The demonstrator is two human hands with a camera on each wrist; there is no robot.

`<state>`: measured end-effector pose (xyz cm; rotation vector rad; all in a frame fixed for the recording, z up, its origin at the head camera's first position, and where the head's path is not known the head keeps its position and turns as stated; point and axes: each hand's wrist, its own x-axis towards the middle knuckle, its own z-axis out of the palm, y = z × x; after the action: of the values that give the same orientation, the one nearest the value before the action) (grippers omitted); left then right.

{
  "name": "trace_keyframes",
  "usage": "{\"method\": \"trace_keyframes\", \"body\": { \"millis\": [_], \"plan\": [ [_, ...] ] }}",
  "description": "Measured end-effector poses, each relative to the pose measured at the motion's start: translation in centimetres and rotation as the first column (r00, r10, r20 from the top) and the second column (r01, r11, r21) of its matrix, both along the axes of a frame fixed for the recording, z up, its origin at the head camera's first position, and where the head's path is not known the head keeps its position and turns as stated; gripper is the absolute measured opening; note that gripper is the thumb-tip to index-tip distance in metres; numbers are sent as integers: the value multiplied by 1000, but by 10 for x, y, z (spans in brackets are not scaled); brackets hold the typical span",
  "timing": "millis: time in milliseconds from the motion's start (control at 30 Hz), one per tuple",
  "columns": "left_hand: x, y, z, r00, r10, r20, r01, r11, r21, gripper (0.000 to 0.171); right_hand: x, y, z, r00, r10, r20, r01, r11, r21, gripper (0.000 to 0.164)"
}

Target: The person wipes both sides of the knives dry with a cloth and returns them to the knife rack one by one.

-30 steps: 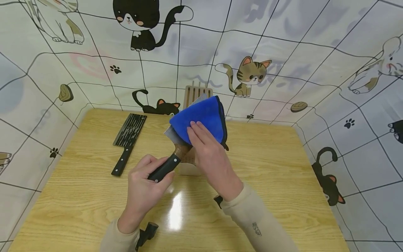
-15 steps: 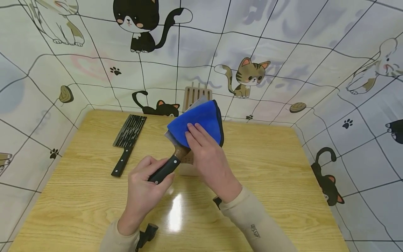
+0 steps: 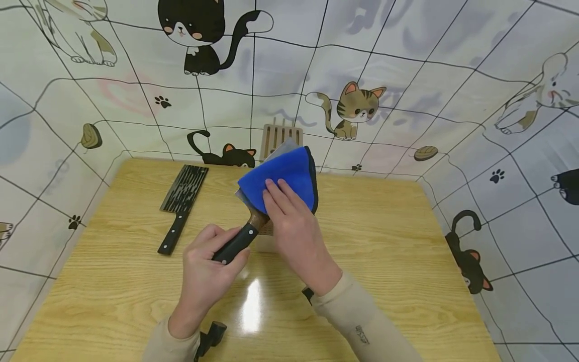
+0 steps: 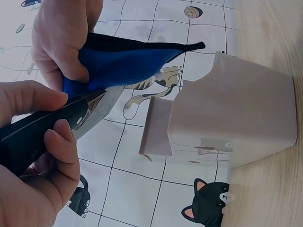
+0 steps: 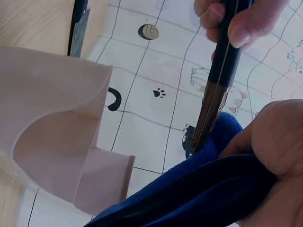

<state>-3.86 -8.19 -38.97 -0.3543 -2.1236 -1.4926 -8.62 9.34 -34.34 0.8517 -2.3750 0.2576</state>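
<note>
Most of the blade you hold is hidden: a folded blue microfibre cloth with black edging (image 3: 285, 171) covers it, leaving only slivers of grey metal at the cloth's nine and twelve o'clock sides. Your left hand (image 3: 208, 266) is curled round the black riveted handle of that broad-bladed knife (image 3: 235, 244), which angles towards one o'clock. Your right hand (image 3: 298, 236) pinches the cloth over the blade, fingers laid nearly straight on top and the thumb beneath, as the left wrist view shows.

Behind them at twelve o'clock stands a pale beige plastic knife holder (image 4: 236, 104); from the head it is largely blocked, with its slotted top and a bit of its base peeping out. The right wrist view shows its curved opening, but its left edge is cut off there.

You have two knives in sight: the held one, and a black-handled cleaver with a dark streaked blade (image 3: 183, 201) lying at eleven o'clock from your left hand on the pale wooden table (image 3: 384, 281). There is one cloth and one holder. Cartoon cats on the white gridded wall covering (image 3: 289, 60) are partly cropped by the frame.
</note>
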Motion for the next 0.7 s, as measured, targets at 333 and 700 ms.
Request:
{"method": "trace_keyframes", "body": {
  "millis": [333, 700],
  "plan": [
    [-1, 2, -1, 1000, 5, -6, -5, 1000, -6, 34, 4, -10, -4, 1000, -5, -24, 5, 1000, 2, 34],
    [-1, 6, -1, 1000, -17, -18, 17, 1000, -20, 33, -1, -14, 0, 998, -66, -23, 66, 998, -5, 35]
  ]
}}
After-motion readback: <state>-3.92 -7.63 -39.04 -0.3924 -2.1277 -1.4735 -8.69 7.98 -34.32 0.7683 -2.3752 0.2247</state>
